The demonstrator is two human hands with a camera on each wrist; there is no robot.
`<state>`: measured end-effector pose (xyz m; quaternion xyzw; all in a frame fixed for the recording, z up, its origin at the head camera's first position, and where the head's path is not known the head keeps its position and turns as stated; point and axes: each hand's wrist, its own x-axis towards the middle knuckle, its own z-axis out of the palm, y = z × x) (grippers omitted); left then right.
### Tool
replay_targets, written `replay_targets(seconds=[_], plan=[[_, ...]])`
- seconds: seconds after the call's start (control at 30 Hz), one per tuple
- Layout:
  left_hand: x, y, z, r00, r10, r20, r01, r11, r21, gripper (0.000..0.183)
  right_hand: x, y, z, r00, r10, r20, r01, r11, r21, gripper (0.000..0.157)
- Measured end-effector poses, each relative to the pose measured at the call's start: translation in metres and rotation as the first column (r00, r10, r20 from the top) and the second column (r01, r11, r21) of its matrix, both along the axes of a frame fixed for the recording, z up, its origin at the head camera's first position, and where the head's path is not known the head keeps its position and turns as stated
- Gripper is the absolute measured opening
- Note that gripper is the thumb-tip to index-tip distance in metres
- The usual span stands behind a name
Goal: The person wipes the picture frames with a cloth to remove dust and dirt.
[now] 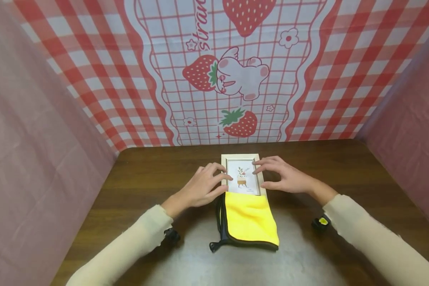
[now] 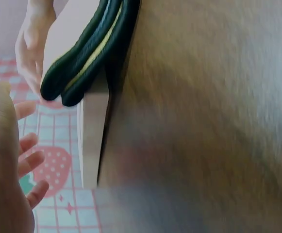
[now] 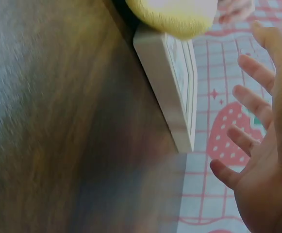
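While the left hand (image 1: 201, 186) and right hand (image 1: 287, 176) are apart, gripping nothing, the picture frame (image 1: 241, 174) lies between them, partly under the yellow cloth (image 1: 250, 219). I'd touch edges only — fewer smudges.

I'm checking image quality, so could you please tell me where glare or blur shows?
Head view: the table carries pale glare at its near side; left wrist: its grain looks smeared, glare at right; right wrist: grain blurred, darker patch beside the picture frame.
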<state>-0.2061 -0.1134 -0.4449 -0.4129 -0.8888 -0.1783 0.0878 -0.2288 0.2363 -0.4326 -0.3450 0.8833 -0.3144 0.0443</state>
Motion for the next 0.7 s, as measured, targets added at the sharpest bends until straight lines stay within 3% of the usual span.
replay_targets(seconds=[0.17, 0.47, 0.7], plan=[[-0.009, -0.009, -0.004, 0.993, 0.058, 0.102, -0.067, 0.994, 0.085, 0.034, 0.010, -0.008, 0.003, 0.998, 0.058, -0.027, -0.058, 0.998, -0.011, 0.042], [-0.022, -0.020, -0.010, 0.979, 0.111, 0.171, -0.142, 0.972, 0.187, 0.032, 0.020, -0.015, 0.006, 0.994, 0.096, -0.050, -0.096, 0.995, 0.007, 0.046], [-0.032, -0.022, -0.017, 0.937, 0.093, 0.336, -0.196, 0.938, 0.286, 0.041, 0.030, -0.022, 0.011, 0.988, 0.135, -0.076, -0.132, 0.990, 0.042, 0.065]])
